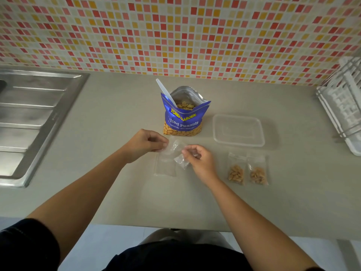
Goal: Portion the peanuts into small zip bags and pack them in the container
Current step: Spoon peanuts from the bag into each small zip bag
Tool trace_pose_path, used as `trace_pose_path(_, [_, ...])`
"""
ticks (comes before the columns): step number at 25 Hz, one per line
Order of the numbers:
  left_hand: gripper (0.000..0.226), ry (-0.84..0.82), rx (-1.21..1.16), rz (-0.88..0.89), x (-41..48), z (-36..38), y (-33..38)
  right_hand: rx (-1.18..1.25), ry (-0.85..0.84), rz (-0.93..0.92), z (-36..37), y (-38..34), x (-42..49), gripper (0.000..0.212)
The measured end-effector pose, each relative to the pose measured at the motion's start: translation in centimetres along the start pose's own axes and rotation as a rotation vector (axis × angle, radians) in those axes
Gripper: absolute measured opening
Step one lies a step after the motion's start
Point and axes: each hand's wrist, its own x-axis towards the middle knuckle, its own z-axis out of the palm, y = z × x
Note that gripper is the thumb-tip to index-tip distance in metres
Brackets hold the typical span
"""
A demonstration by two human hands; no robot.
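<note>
A blue peanut bag [184, 119] stands open on the counter with a white spoon [166, 92] stuck in it. Just in front of it my left hand [145, 144] and my right hand [198, 159] both pinch one empty clear zip bag [180, 153], held slightly above the counter. Another empty zip bag [165, 166] lies flat beneath them. Two zip bags with peanuts inside [236, 171] [257, 171] lie side by side to the right. The clear plastic container [238, 131] sits empty behind them, right of the peanut bag.
A steel sink with its drainboard [37, 116] fills the left side. A white dish rack [343, 106] stands at the right edge. A tiled wall runs behind the counter, whose front edge is near my body.
</note>
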Motion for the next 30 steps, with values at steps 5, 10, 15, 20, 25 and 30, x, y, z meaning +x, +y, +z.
trace_pose_path(5, [0.021,0.08,0.07,0.005,0.3,-0.2,-0.5,-0.029,-0.124,0.0,-0.8,-0.6,0.4,0.027])
trace_pose_path(10, [0.008,0.116,0.122,-0.017,0.4,0.7,-0.6,-0.053,-0.119,0.01,-1.0,-0.8,0.3,0.034])
trace_pose_path(15, [0.01,0.182,0.175,0.048,0.4,1.1,0.9,-0.481,0.065,-0.391,-1.2,-1.6,0.1,0.067])
trace_pose_path(20, [0.007,0.11,0.194,0.096,0.7,2.0,2.8,-0.73,-0.041,-0.538,-0.8,-3.2,0.6,0.088])
trace_pose_path(25, [0.008,0.075,0.19,0.144,1.0,3.0,3.5,-0.714,0.041,-0.594,-1.1,-3.2,1.1,0.076])
trace_pose_path(30, [0.008,0.062,0.258,0.224,1.2,2.6,4.6,-0.618,0.145,-0.639,-1.5,-4.2,1.3,0.051])
